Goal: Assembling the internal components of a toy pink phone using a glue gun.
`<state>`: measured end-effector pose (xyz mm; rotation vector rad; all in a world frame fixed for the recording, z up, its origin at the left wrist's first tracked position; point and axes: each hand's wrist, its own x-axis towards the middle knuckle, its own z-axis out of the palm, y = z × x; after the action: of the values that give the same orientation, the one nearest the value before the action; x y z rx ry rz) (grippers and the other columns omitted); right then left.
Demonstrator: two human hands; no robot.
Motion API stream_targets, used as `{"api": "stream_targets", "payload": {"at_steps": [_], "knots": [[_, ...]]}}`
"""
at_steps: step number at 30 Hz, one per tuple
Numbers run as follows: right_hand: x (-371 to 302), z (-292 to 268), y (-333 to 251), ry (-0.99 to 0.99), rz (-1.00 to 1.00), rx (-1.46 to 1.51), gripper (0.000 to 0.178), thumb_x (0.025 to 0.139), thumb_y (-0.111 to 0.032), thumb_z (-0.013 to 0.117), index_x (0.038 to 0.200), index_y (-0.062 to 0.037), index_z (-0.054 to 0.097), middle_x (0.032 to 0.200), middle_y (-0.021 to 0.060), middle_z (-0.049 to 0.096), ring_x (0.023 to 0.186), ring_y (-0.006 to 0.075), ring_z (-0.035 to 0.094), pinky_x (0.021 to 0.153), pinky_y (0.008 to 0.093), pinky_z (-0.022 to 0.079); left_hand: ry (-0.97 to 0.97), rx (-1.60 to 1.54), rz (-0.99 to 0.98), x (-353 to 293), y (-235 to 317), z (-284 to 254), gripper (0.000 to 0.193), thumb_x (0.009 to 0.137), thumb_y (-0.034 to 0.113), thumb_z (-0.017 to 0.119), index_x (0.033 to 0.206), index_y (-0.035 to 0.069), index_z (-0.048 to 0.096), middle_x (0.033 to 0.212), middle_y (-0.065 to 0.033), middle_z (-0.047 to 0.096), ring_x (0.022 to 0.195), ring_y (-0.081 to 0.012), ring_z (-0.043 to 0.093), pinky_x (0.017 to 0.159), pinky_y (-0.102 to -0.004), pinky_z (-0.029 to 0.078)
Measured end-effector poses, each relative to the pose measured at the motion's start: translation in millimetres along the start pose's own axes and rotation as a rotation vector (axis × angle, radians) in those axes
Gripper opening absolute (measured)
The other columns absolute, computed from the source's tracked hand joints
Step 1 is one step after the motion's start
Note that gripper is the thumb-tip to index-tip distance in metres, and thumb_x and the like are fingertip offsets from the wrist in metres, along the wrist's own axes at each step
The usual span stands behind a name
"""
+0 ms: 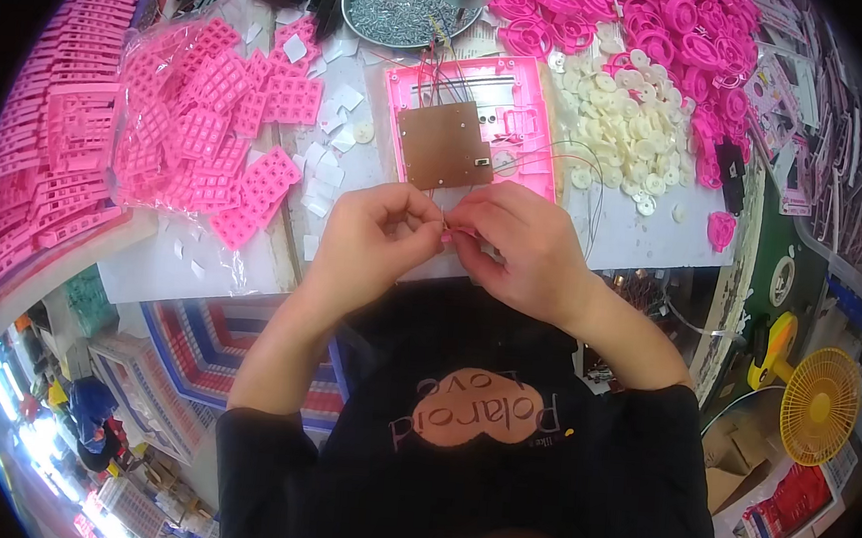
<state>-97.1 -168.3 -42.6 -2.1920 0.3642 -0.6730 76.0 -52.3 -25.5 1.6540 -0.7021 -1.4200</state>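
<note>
Both my hands meet in front of a pink plastic housing (541,167) at the table's near edge. My left hand (379,230) is closed in a pinch of thumb and forefinger. Opposite it, my right hand (523,245) pinches too, fingertips almost touching the left ones. Thin wires (446,232) run between the fingertips; their ends are hidden. A brown circuit board (445,145) lies tilted over the housing, with more loose wires at its top and right side.
Pink keypad pieces (201,133) in a clear bag lie left, beside small white squares (325,177). A metal tray of screws (409,8) stands behind the housing. Cream discs (631,123) and pink rings (668,26) are heaped right. A yellow fan (819,406) stands lower right.
</note>
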Motion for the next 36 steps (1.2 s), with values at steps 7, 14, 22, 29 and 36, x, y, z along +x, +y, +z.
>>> {"api": "stream_targets", "payload": {"at_steps": [7, 14, 22, 29, 36], "knots": [[-1.6, 1.8, -0.4, -0.003, 0.009, 0.014, 0.018, 0.076, -0.004, 0.075, 0.091, -0.0068, 0.066, 0.085, 0.0073, 0.063, 0.079, 0.0268, 0.065, 0.066, 0.0374, 0.053, 0.003, -0.065, -0.037, -2.2, 3.9, 2.1, 0.008, 0.093, 0.004, 0.066, 0.094, -0.004, 0.069, 0.083, -0.0042, 0.072, 0.074, -0.0045, 0.063, 0.065, -0.0202, 0.049], [-2.1, 0.8, -3.4, -0.002, 0.042, 0.031, 0.02, 0.076, 0.0, 0.078, 0.094, -0.0024, 0.068, 0.082, 0.0104, 0.067, 0.069, 0.0248, 0.067, 0.06, 0.0337, 0.054, -0.004, -0.065, -0.052, -4.5, 5.3, 4.5, 0.01, 0.094, 0.004, 0.064, 0.097, -0.004, 0.068, 0.085, -0.0051, 0.072, 0.076, -0.0055, 0.064, 0.065, -0.0199, 0.049], [-3.9, 3.4, -0.9, 0.042, 0.078, 0.113, 0.012, 0.079, -0.004, 0.075, 0.088, -0.0054, 0.066, 0.076, 0.0089, 0.064, 0.069, 0.0281, 0.066, 0.061, 0.038, 0.052, 0.016, 0.021, 0.03, -2.9, -1.7, 7.4, 0.007, 0.094, 0.003, 0.064, 0.096, -0.003, 0.067, 0.083, -0.0018, 0.07, 0.068, -0.0013, 0.057, 0.059, -0.0174, 0.042], [-4.3, 1.5, -0.2, 0.005, 0.129, 0.148, 0.011, 0.08, -0.005, 0.074, 0.087, -0.0044, 0.066, 0.075, 0.0092, 0.064, 0.068, 0.0282, 0.065, 0.06, 0.0384, 0.052, 0.038, 0.093, 0.071, -4.1, -4.6, 9.9, 0.004, 0.093, 0.003, 0.066, 0.094, -0.001, 0.066, 0.081, 0.0015, 0.068, 0.067, 0.0014, 0.053, 0.059, -0.0155, 0.039], [-3.6, 0.2, 0.1, 0.003, 0.029, 0.037, 0.011, 0.08, -0.003, 0.073, 0.088, -0.0029, 0.066, 0.076, 0.0104, 0.064, 0.068, 0.0266, 0.066, 0.061, 0.0368, 0.053, 0.071, 0.141, 0.115, -5.5, -0.5, 15.7, 0.007, 0.093, 0.003, 0.067, 0.088, 0.0, 0.064, 0.074, 0.0062, 0.061, 0.063, 0.0023, 0.048, 0.055, -0.0164, 0.036]]}}
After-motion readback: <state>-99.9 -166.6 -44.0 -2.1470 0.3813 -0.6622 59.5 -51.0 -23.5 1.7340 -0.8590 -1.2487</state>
